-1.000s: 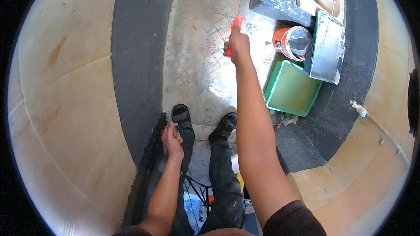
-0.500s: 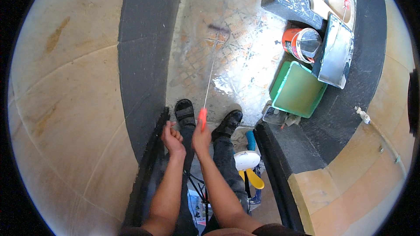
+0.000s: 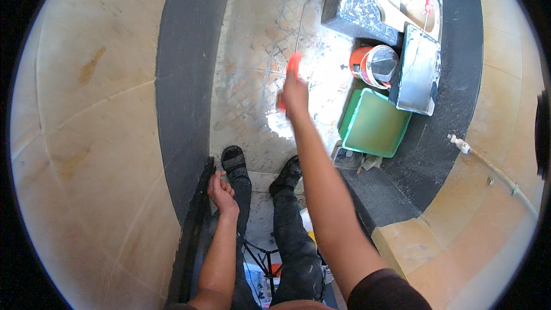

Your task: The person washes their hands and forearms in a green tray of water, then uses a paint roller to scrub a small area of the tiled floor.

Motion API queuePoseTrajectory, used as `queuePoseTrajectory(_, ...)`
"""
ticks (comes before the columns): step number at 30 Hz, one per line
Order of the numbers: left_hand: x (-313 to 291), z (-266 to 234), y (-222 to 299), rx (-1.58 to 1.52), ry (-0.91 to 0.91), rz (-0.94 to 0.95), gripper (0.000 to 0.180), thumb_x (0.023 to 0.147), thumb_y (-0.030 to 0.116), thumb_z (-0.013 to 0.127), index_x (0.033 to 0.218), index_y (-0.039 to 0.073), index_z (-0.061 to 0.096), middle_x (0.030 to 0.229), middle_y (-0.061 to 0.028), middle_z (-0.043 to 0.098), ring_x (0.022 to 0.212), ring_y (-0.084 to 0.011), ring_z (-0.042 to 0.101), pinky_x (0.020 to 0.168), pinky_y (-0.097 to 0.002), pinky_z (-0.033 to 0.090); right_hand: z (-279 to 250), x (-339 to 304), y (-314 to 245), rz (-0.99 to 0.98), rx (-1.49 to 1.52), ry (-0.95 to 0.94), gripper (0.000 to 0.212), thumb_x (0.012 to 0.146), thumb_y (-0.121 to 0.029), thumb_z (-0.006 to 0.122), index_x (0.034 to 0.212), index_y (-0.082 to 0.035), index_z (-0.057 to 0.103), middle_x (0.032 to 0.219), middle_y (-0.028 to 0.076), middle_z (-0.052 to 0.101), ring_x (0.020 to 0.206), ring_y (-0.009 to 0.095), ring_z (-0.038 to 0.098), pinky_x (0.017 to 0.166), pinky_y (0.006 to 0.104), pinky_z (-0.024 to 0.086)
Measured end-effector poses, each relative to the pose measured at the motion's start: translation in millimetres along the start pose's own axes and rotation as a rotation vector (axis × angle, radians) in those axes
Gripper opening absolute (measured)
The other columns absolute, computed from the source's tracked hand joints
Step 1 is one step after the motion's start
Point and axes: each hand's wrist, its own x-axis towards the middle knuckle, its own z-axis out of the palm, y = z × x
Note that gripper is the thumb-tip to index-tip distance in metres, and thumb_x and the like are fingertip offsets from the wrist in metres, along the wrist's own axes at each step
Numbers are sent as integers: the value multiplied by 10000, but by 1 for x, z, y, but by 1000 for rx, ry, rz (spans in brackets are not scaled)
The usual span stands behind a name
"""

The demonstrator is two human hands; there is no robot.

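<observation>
My right hand (image 3: 295, 99) grips the red handle of a small paint roller (image 3: 299, 28), held out over the tiled floor. Its long thin wire reaches away from me to a narrow dark roller head near the top of the view. My left hand (image 3: 221, 193) is loosely closed, fingers curled, with nothing visible in it. It hovers beside the black edge of the left wall, next to my left foot (image 3: 234, 162).
On the right stand an orange bucket (image 3: 361, 60), a green tray (image 3: 350, 120) and a paint tray (image 3: 418, 80) with a red-handled tool (image 3: 430, 0) near it. Beyond is a dark-sided basin (image 3: 350, 11). A pipe (image 3: 493, 169) runs along the right wall; black stand legs (image 3: 265, 258) are below.
My right hand has swung forward and slightly right with the roller, moving its head farther away. My left hand stays near the left wall, still curled. The view has shifted slightly.
</observation>
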Motion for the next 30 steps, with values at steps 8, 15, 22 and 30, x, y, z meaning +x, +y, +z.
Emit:
queuePoseTrajectory(8, 10, -7, -1, -22, 19, 0, 358, 991, 445, 619, 929, 94, 639, 640, 84, 250, 493, -41, 233, 453, -258, 186, -33, -280, 182, 206, -369, -39, 478, 1048, -438, 515, 1182, -7, 672, 972, 308, 694, 981, 469, 688, 811, 499, 526)
queuePoseTrajectory(15, 22, -25, 11, -15, 80, 16, 379, 992, 467, 615, 945, 91, 635, 631, 79, 243, 481, -56, 222, 444, -264, 182, 107, -158, 123, 246, 82, -39, 513, 1066, -482, 470, 1106, -9, 663, 748, 132, 624, 628, 244, 627, 608, 405, 500)
queuePoseTrajectory(22, 12, 4, 1, -38, -30, -12, 370, 1019, 418, 597, 936, 60, 630, 651, 81, 203, 528, -50, 188, 488, -288, 158, 65, 164, -126, 21, 585, 55, 461, 1037, -508, 511, 1134, -57, 500, 794, 101, 535, 679, 248, 575, 527, 421, 494)
queuePoseTrajectory(30, 13, -25, 3, -10, -40, -15, 375, 992, 470, 619, 932, 100, 624, 632, 73, 228, 502, -55, 222, 444, -263, 170, -149, 37, -74, -108, -464, -31, 620, 966, -635, 570, 929, -25, 678, 675, 67, 603, 595, 170, 607, 518, 373, 466)
